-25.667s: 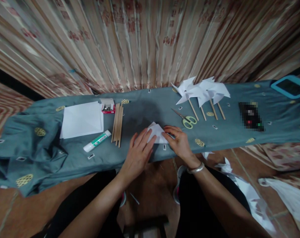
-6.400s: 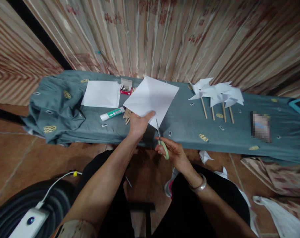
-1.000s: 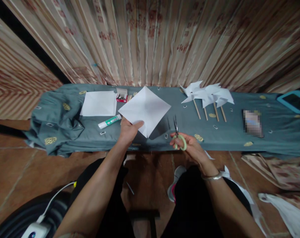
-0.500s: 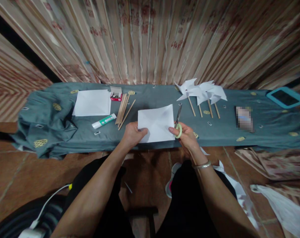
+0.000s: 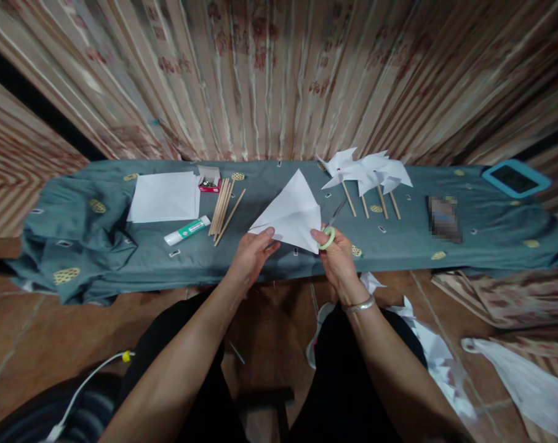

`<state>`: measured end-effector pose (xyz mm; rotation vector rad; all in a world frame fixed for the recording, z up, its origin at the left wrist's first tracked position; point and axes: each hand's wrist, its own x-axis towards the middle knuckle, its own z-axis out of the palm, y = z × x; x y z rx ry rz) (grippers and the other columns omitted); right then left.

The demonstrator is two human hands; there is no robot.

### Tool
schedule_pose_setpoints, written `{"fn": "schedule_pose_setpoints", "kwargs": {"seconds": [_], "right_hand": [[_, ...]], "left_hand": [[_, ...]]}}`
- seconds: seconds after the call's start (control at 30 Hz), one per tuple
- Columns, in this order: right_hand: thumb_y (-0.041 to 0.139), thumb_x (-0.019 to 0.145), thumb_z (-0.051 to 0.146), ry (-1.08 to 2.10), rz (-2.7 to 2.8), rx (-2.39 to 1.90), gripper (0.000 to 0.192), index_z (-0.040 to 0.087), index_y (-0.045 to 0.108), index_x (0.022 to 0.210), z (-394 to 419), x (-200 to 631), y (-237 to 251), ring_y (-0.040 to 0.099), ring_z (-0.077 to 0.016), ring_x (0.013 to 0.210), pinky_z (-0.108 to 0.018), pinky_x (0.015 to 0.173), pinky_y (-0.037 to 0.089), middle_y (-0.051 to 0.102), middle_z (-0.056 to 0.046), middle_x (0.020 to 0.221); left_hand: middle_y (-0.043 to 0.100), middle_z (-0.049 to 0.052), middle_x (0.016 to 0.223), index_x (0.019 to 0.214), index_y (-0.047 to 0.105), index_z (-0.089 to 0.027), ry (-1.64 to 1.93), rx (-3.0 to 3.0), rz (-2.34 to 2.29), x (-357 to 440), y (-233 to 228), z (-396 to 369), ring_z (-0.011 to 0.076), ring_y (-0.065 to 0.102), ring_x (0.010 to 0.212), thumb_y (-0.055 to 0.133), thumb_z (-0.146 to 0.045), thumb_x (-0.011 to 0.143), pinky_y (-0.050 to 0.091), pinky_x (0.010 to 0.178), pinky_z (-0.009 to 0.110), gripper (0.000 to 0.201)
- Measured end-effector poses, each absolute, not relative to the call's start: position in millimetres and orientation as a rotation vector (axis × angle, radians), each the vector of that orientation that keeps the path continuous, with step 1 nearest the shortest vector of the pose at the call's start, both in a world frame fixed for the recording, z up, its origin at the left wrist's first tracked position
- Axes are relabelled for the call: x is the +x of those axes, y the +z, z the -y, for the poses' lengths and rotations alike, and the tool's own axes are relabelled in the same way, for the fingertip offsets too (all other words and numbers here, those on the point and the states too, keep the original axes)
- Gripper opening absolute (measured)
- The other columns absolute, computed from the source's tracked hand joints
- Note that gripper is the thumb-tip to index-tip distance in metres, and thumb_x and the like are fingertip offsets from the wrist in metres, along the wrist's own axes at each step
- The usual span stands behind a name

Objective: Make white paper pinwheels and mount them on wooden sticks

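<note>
A white sheet of paper [image 5: 291,209] with crease lines is held over the front edge of the table, one corner pointing away from me. My left hand [image 5: 255,249] pinches its left corner, where a slit shows near the thumb. At the paper's right side my right hand [image 5: 334,249] grips the edge with the thumb on top. That same hand also carries scissors [image 5: 328,235] with pale green handles, their blades pointing up and to the right. Beyond, several white paper pinwheels [image 5: 341,168] on wooden sticks lie on the cloth.
Left on the grey-green cloth [image 5: 279,264] lie stacked paper [image 5: 163,195], a small red-and-white box [image 5: 209,179] of metal pieces, wooden sticks [image 5: 222,206] and a glue stick [image 5: 186,231]. A blue-framed tablet [image 5: 516,178] is far right. Paper scraps [image 5: 433,347] lie below right.
The paper has turned from lying square to standing with a corner away from me. My left hand has shifted to its slit corner; the scissors stay in my right hand.
</note>
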<state>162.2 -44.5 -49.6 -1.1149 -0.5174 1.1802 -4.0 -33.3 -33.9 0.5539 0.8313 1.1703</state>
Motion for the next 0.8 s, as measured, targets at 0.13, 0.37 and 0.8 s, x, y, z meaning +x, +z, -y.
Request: {"fn": "schedule_pose_setpoints", "kwargs": {"seconds": [0.13,0.37,0.8], "right_hand": [[0.087,0.047,0.033,1.184,0.575,-1.147,0.045,0.021,0.06,0.081,45,152,-49,0.059,-0.0111,0.061,-0.026,0.065,0.048,0.067,0.007,0.069],[0.084,0.055,0.048,1.28,0.833,-1.217,0.048,0.02,0.062,0.087,58,147,-46,0.054,-0.0093,0.056,-0.023,0.057,0.045,0.062,0.006,0.064],[0.072,0.072,0.059,1.782,1.456,-1.196,0.054,0.016,0.065,0.104,95,162,-46,0.049,-0.0102,0.066,-0.024,0.059,0.037,0.062,-0.002,0.081]], "left_hand": [[0.072,0.004,0.099,0.098,0.067,-0.019,1.227,0.434,-0.862,7,-34,33,0.0158,0.067,0.085,0.079,-0.028,0.069,0.053,0.078,0.029,0.033],[0.069,0.007,0.118,0.119,0.061,-0.019,1.397,0.334,-0.941,2,-24,22,0.019,0.067,0.1,0.064,-0.016,0.084,0.057,0.086,0.031,0.035],[0.071,0.007,0.117,0.122,0.061,-0.021,1.529,0.429,-0.94,-32,-18,13,0.0203,0.066,0.108,0.06,-0.015,0.086,0.055,0.092,0.031,0.037]]}}
